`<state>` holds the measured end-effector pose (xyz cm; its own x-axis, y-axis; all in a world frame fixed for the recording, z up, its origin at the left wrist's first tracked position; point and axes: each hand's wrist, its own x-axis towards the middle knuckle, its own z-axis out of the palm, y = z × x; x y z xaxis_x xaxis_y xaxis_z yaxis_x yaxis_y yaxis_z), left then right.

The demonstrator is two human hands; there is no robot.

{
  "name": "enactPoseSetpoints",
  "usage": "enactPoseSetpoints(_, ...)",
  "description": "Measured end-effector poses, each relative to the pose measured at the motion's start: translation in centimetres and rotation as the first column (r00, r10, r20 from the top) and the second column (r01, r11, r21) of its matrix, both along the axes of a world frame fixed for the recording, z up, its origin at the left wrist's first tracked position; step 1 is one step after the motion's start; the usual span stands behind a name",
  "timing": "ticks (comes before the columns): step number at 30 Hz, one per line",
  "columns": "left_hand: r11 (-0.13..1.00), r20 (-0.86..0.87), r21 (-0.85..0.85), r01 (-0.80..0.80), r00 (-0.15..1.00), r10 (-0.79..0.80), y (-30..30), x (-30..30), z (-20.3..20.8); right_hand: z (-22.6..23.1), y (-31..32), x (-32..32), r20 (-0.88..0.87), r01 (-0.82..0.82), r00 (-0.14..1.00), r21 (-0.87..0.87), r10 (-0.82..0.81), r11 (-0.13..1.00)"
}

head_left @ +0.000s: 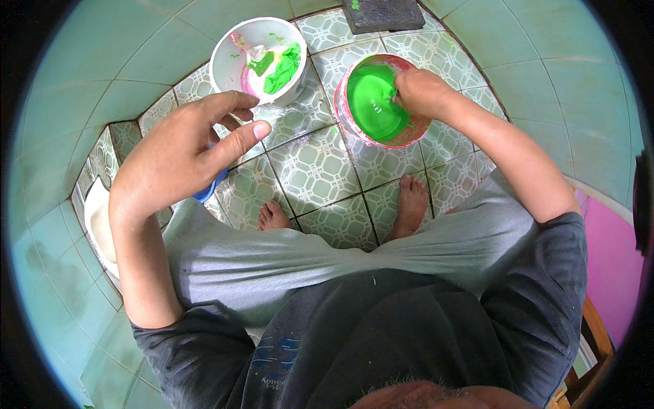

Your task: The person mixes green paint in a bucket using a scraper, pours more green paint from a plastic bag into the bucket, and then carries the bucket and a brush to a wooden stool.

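My left hand hangs in the air with its thumb and fingers apart and nothing in it. Its fingertips are nearest to a white bucket at the far left, which holds crumpled green cloth or plastic and white and pink scraps. My right hand reaches over a red-rimmed bucket at the far right. Bright green liquid, like paint, fills its bottom. The right fingers are curled together at the liquid's right edge; what they hold, if anything, is hidden.
Both buckets stand on patterned floor tiles between green tiled walls. A dark flat block with a green smear lies at the far edge. Beneath my left hand a blue rim shows, and a cream-coloured basin sits at the left.
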<state>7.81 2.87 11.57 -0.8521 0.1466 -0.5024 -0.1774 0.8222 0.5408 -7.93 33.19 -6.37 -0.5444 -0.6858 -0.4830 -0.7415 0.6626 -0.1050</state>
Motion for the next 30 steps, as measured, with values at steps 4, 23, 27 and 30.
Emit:
enactPoseSetpoints(4,1.000,0.009,-0.009,-0.006,1.000,0.006,0.2,0.0,0.1,-0.4,-0.4,0.8,0.276,0.036,0.961,-0.027,-0.027,0.999)
enactPoseSetpoints(23,1.000,-0.014,0.010,0.011,1.000,-0.011,-0.1,0.0,-0.4,-1.2,-0.2,0.0,-0.108,0.083,0.989,-0.192,-0.106,0.978)
enactPoseSetpoints(27,1.000,0.002,0.003,0.019,1.000,-0.019,-0.1,-0.2,-0.3,-2.4,-0.3,0.3,-0.054,0.039,0.997,-0.333,-0.061,0.942)
enactPoseSetpoints(30,1.000,0.013,0.004,0.009,1.000,-0.009,0.1,-0.3,-0.1,-1.9,-0.9,0.7,0.043,0.065,0.998,-0.375,-0.052,0.925)
